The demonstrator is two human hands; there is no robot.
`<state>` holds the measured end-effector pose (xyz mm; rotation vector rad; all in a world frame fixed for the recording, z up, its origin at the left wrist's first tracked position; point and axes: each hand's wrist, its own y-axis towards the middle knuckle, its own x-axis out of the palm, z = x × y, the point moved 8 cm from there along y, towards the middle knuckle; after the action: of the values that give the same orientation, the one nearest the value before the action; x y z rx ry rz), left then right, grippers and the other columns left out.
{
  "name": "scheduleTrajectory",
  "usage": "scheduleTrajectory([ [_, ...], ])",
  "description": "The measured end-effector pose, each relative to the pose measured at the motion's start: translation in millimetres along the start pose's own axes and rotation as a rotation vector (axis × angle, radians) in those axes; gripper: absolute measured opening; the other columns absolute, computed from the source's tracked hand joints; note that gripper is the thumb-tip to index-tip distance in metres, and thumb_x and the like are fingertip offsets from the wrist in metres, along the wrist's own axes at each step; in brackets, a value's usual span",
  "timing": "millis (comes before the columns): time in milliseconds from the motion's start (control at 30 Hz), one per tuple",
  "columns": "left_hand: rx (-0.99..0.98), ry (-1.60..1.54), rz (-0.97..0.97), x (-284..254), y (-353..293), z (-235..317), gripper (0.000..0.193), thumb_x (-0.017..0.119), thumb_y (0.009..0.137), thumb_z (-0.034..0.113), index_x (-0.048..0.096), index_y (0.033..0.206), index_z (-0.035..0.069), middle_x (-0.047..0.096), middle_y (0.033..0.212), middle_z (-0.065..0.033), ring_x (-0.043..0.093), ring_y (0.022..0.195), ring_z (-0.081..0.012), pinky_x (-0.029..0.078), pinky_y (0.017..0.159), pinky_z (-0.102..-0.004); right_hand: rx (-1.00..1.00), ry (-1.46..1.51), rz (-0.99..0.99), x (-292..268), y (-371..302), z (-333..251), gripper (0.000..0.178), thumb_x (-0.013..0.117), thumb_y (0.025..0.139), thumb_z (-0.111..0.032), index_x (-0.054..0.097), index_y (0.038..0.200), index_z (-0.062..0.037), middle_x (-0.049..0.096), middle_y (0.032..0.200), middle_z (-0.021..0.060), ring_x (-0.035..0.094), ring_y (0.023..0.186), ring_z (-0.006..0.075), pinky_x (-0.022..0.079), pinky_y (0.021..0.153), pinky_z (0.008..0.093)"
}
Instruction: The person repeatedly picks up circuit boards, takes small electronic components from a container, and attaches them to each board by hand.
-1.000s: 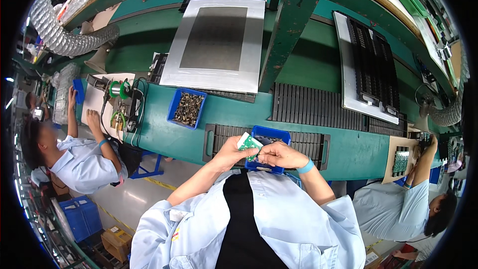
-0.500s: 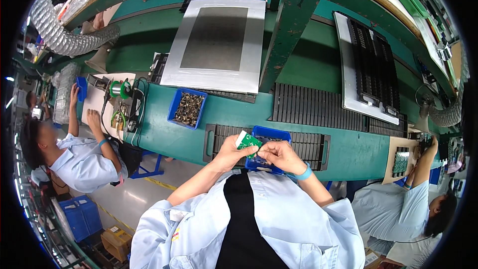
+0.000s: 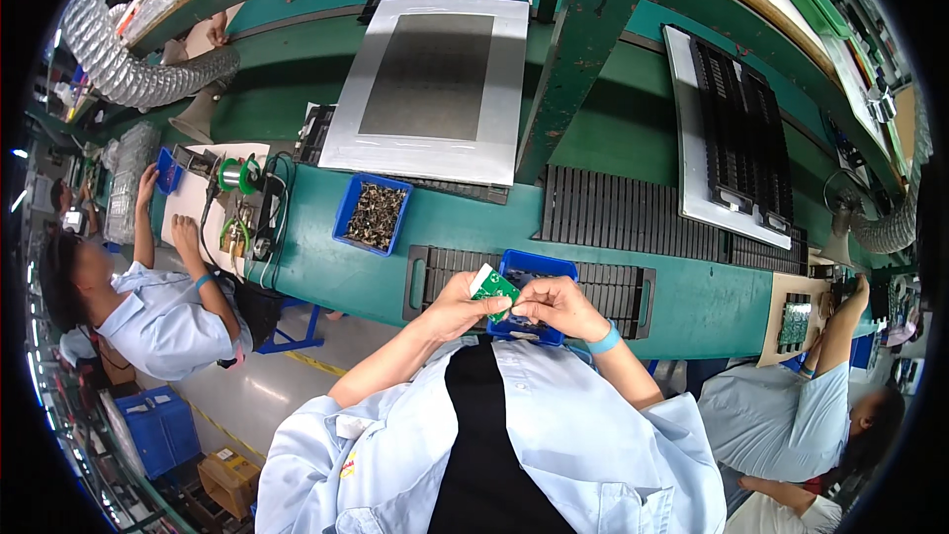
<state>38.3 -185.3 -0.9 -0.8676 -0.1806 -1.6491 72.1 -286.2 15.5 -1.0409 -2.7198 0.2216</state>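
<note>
A small green circuit board (image 3: 493, 289) with a white strip along one edge is pinched in my left hand (image 3: 457, 308), thumb over its face. The fingertips of my right hand (image 3: 561, 308) are pressed together at the board's right edge; whatever they pinch is too small to make out. Both hands are above a blue bin (image 3: 539, 263), whose contents are mostly covered by them. Under the bin lies a black slotted rack (image 3: 618, 295). Further left on the bench, another blue bin (image 3: 374, 215) is filled with small metal-legged components.
A green post (image 3: 583, 59) rises beyond the bench. Behind it stand a white-framed panel (image 3: 425, 89) and black racks (image 3: 736, 129). A solder spool (image 3: 238, 176) and tools are at the left. Co-workers sit on both sides, the left one (image 3: 163, 307) holding a small blue bin.
My hands stay almost in place, with the board slightly shifted and turned between them. At the left, the co-worker's blue bin has tilted, and another person's hand shows more at the upper left.
</note>
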Motion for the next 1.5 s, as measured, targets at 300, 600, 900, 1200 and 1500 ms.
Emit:
scheduleTrajectory([
  [300, -0.047, -0.202, -0.114, 9, -1, -11, 0.004, 0.06, 0.075, -0.003, 0.057, 0.077, -0.001, 0.056, 0.068, -0.0082, 0.052, 0.057, -0.0132, 0.043, 0.056, -0.0213, -0.155, 0.165, 0.0, 0, 10, 12, 0.004, 0.062, 0.074, 0.002, 0.059, 0.074, -0.0019, 0.056, 0.063, 0.0009, 0.045, 0.051, 0.0056, 0.037, 0.049, 0.0167],
  [600, 0.3, 0.471, 0.702, -141, -21, 104, 0.012, 0.061, 0.069, -0.005, 0.057, 0.08, -0.002, 0.061, 0.071, -0.0101, 0.057, 0.057, -0.0156, 0.047, 0.053, -0.0252, 0.049, -0.882, -0.032, -5, 18, 49, 0.011, 0.066, 0.067, -0.004, 0.058, 0.065, 0.0027, 0.057, 0.058, 0.0133, 0.052, 0.046, 0.0237, 0.043, 0.048, 0.0308],
  [900, 0.336, 1.674, 1.089, -148, -37, 129, 0.015, 0.055, 0.078, 0.011, 0.055, 0.079, -0.004, 0.059, 0.063, -0.014, 0.055, 0.052, -0.0218, 0.043, 0.05, -0.0334, -0.041, -1.38, -0.068, 22, 17, 56, 0.016, 0.067, 0.066, -0.008, 0.058, 0.066, 0.0056, 0.058, 0.059, 0.0162, 0.057, 0.051, 0.0261, 0.046, 0.048, 0.033],
  [1200, 0.117, 0.317, 0.282, -33, -1, 21, 0.012, 0.053, 0.083, 0.007, 0.053, 0.089, -0.003, 0.059, 0.077, -0.0081, 0.058, 0.065, -0.0132, 0.047, 0.06, -0.0222, 0.041, 0.245, 0.279, -15, 0, 22, 0.006, 0.058, 0.077, -0.004, 0.058, 0.076, 0.0019, 0.059, 0.063, 0.0071, 0.054, 0.052, 0.012, 0.042, 0.047, 0.022],
  [1500, 0.103, -0.109, 0.141, 1, 4, 14, 0.013, 0.049, 0.085, 0.004, 0.05, 0.096, -0.003, 0.058, 0.087, -0.0089, 0.057, 0.075, -0.0121, 0.047, 0.068, -0.0211, -0.078, 0.257, 0.395, -9, -3, 6, 0.006, 0.054, 0.082, -0.004, 0.056, 0.084, 0.0012, 0.059, 0.069, 0.0065, 0.051, 0.058, 0.0076, 0.04, 0.052, 0.0162],
])
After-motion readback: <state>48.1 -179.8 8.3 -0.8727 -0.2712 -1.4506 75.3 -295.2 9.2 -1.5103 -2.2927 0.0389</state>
